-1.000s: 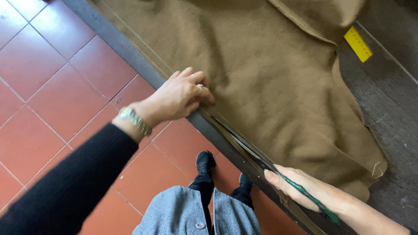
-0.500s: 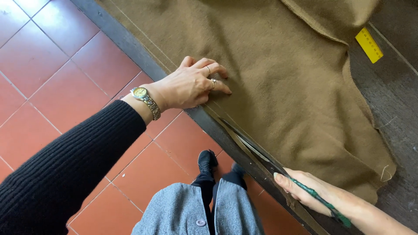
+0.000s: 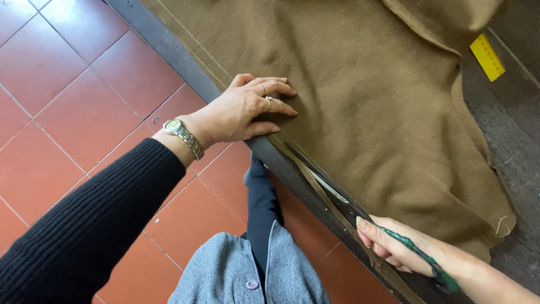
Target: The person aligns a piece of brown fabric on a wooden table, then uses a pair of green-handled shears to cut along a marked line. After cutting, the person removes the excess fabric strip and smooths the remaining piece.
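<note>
Diagonally along the cloth [image 3: 365,101] edge, scissors [image 3: 332,188], blades toward left hand [image 3: 239,110].

A ribbed black sleeve [image 3: 84,225], metal wristwatch [image 3: 183,134], finger rings [image 3: 269,101], and grey buttoned garment [image 3: 247,270].

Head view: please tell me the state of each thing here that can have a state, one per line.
Brown fabric: spread flat on the table, top corner folded over, a strip partly cut along the near edge.
Scissors: blades in the cut, in the right hand.
Left hand: flat, pressing the fabric.
Right hand: closed on the green scissor handles.
Yellow ruler: lying flat, untouched.
</note>
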